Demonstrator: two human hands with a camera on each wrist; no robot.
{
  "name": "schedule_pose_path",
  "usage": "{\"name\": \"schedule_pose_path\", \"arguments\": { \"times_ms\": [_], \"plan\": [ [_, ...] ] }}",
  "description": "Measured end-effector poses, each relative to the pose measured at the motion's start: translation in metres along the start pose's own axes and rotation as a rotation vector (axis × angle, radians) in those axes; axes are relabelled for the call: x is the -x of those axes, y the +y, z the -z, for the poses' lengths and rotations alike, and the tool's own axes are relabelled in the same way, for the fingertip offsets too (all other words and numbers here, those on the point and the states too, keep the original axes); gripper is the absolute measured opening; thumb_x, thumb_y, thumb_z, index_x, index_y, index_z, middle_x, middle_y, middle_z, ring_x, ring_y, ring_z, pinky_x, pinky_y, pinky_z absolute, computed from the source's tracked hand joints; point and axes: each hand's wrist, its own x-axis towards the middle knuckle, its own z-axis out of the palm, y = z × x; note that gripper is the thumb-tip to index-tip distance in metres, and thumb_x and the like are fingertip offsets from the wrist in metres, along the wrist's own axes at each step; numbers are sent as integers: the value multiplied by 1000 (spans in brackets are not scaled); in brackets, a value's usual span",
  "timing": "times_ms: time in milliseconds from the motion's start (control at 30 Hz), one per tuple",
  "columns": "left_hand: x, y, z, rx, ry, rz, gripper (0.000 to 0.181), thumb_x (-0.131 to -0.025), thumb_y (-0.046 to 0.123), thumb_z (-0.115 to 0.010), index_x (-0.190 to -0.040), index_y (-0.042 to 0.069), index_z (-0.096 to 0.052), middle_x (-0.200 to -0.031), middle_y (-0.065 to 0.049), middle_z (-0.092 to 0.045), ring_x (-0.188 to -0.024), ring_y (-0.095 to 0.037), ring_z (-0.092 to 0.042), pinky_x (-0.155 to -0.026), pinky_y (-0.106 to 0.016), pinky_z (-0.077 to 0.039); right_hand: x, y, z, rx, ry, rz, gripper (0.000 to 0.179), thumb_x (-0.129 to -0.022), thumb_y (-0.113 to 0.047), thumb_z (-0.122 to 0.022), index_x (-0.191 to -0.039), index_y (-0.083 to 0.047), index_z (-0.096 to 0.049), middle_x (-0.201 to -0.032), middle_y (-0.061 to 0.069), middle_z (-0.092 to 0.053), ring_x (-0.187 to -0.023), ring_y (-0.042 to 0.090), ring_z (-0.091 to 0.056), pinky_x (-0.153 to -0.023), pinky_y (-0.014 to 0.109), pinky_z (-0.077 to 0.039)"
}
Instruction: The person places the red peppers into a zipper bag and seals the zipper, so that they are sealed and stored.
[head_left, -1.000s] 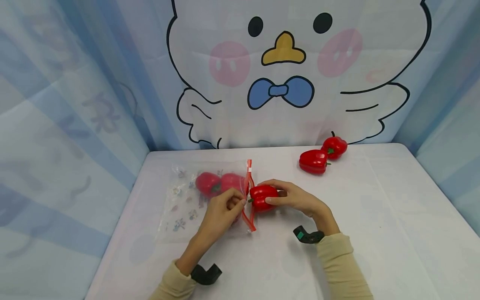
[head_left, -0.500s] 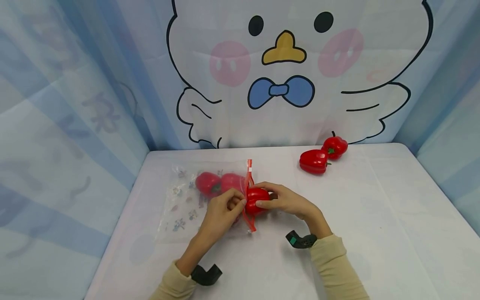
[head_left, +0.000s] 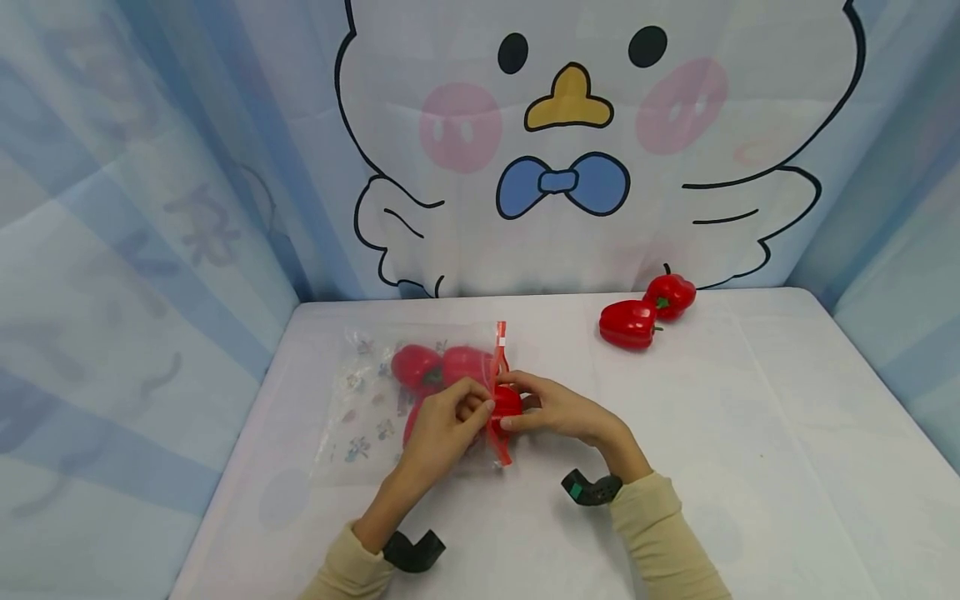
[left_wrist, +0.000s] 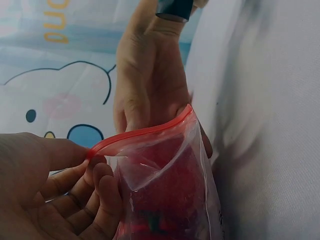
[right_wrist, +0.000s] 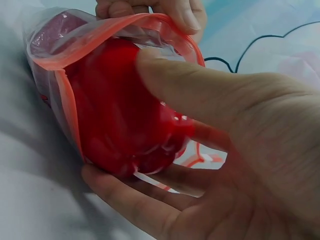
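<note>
Moved since the earlier frames: glossy red bell pepper (right_wrist: 115,105) and bare right hand (head_left: 561,411), both leftward; pepper now partly inside the mouth of a clear plastic zip bag with orange-red edging (head_left: 358,429).
Centre of frame: right hand grasping the pepper, thumb and fingers around it; left hand (head_left: 448,423) pinching the bag's rim. Bagged red peppers (head_left: 415,367) left of centre, seen through film. Upper right, on white table (head_left: 750,467): two loose red peppers (head_left: 628,324), close together.
</note>
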Motion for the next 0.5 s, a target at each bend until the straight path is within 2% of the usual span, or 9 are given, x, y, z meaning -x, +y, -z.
{"name": "schedule_pose_path", "arguments": {
  "times_ms": [267, 400, 500],
  "plan": [
    [0, 0, -1, 13, -7, 12, 6, -101, 20, -70, -106, 18, -70, -88, 2, -70, -69, -13, -62, -60, -23, -56, 1, 3, 3, -61, -83, 63, 72, -93, -14, -76, -156, -16, -41, -157, 12, -46, -138, 36, -54, -107, 47, -55],
    [0, -1, -2, 2, -4, 12, 5, -101, 20, -70, -105, 18, -70, -88, 2, -70, -69, -13, -62, -59, -23, -55, -1, 4, 1, -57, -60, 103, 60, -95, -11, -73, -149, -13, -47, -151, 12, -53, -135, 33, -57, -105, 42, -57],
    [-1, 0, -2, -8, -2, 11, 5, -100, 19, -70, -104, 17, -70, -87, 2, -70, -69, -12, -62, -59, -23, -55, -4, 5, -3, -26, -17, 132, 48, -95, -12, -73, -139, -11, -54, -140, 12, -60, -126, 29, -63, -99, 36, -58]
  ]
}}
